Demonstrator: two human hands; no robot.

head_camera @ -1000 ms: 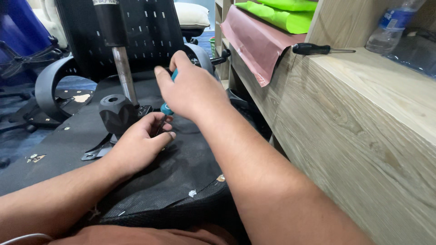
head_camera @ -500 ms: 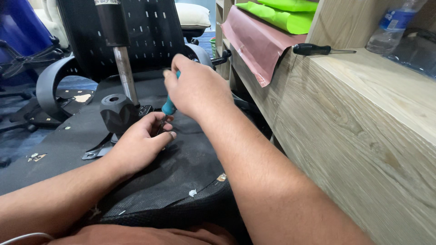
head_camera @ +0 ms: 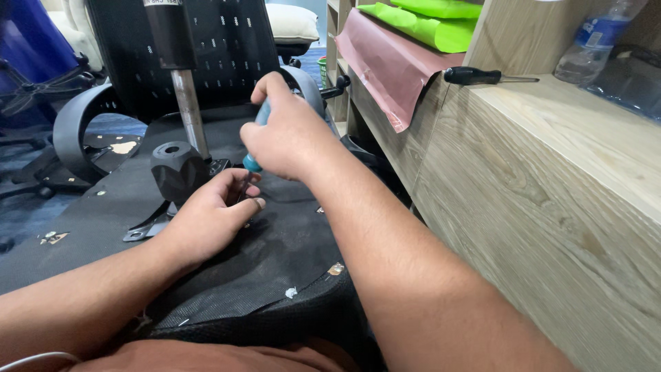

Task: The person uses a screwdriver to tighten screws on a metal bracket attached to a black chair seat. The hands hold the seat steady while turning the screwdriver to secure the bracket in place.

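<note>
Right hand (head_camera: pixel 289 141) has lifted a little and tipped the blue-handled screwdriver (head_camera: pixel 256 138) more upright than half a second ago.

Its fingers are closed tight around the handle, and the thin metal tip points down to a spot just beside the left hand (head_camera: pixel 213 213). That hand has hardly moved; it rests on the black underside of the chair seat (head_camera: pixel 275 255), fingers curled loosely near the tip, and I cannot tell if they pinch something small. A black knob (head_camera: pixel 177 169) and a shiny metal post (head_camera: pixel 189 114) stand just to the left. The straighter tool looks lined up to turn a screw in the seat. On the wooden tabletop (head_camera: pixel 551 145) to the right lies a second screwdriver (head_camera: pixel 482 76) with a black handle, and a plastic bottle (head_camera: pixel 595 38) stands near it.
</note>
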